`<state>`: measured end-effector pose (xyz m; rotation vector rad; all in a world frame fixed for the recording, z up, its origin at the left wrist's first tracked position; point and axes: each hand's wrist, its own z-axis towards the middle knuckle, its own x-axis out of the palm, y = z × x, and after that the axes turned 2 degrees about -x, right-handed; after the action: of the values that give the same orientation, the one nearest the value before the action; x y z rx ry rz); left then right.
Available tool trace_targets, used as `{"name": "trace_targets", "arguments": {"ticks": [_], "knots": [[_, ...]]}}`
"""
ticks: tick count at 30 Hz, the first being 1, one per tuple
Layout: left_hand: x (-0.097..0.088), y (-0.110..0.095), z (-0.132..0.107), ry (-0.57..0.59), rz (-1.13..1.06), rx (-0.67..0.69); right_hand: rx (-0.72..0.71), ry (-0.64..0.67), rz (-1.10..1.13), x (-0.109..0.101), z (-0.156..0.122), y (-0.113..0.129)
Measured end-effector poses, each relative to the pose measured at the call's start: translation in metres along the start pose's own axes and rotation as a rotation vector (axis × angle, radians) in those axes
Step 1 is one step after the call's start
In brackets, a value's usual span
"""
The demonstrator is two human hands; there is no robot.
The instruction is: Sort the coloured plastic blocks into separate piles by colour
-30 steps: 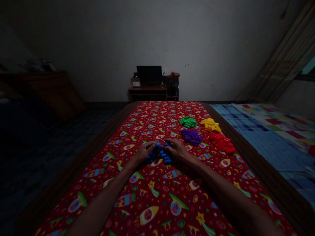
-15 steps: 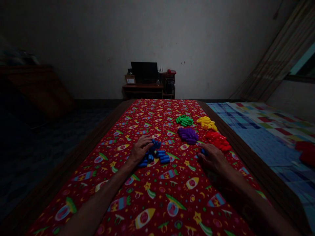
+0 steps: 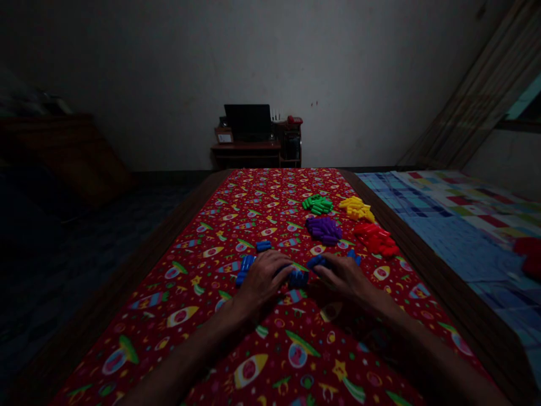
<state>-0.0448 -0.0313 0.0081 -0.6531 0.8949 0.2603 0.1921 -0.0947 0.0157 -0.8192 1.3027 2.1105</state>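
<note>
My left hand (image 3: 267,275) rests low over the cloth, palm down. Its thumb and fingers are apart, beside a few short blue plastic tubes (image 3: 298,278). More blue tubes (image 3: 246,265) lie left of this hand, and a small blue group (image 3: 263,246) sits just beyond it. My right hand (image 3: 344,277) faces it, with thumb and fingertips closed on a blue tube (image 3: 316,261). Behind its knuckles other blue tubes (image 3: 354,257) lie on the cloth. The undersides of both hands are hidden.
Beyond my right hand are piles of purple tubes (image 3: 323,230), red tubes (image 3: 376,239), green tubes (image 3: 318,204) and yellow tubes (image 3: 357,208). A red patterned cloth (image 3: 253,369) covers the table. A desk with a monitor (image 3: 248,121) stands by the wall; a bed (image 3: 456,237) is at right.
My right hand has moved left from beside the red pile, leaving blue tubes there. My left hand has shifted right and nearer across the blue tubes, which now lie more spread apart.
</note>
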Motion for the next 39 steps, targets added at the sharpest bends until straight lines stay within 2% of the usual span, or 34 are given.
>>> {"name": "trace_targets", "arguments": {"ticks": [3,7,12,18,22,24,29,31,34,36,39], "knots": [[-0.002,0.014,-0.002,0.034,0.105,0.01,0.131,-0.074,-0.07,-0.035,-0.004,-0.026],[0.002,0.021,-0.006,0.151,0.128,0.04,0.222,-0.039,-0.157,-0.068,-0.01,-0.058],[0.002,0.017,-0.006,0.186,0.131,0.014,0.288,0.002,-0.211,-0.072,-0.017,-0.079],[0.007,0.003,-0.001,0.213,0.117,0.082,0.24,-0.086,-0.331,-0.067,-0.029,-0.089],[0.013,-0.005,0.002,0.259,0.135,0.101,0.196,0.121,-0.319,-0.069,-0.034,-0.084],[0.013,-0.007,0.003,0.233,0.124,0.095,0.177,0.156,-0.31,-0.071,-0.033,-0.078],[0.012,-0.009,0.002,0.094,-0.026,0.048,0.123,-0.128,-0.259,-0.069,-0.02,-0.048],[0.016,-0.013,0.0,0.061,-0.091,-0.005,0.053,-0.147,-0.151,-0.057,-0.016,-0.029],[0.025,-0.023,-0.003,0.053,-0.198,-0.091,-0.176,-0.021,-0.054,-0.027,-0.016,-0.004],[0.028,-0.029,-0.004,0.074,-0.28,-0.16,-0.317,0.073,-0.06,-0.007,-0.018,0.004],[0.021,-0.032,-0.003,0.115,-0.315,-0.18,-0.335,0.097,-0.109,0.007,-0.02,0.003]]}}
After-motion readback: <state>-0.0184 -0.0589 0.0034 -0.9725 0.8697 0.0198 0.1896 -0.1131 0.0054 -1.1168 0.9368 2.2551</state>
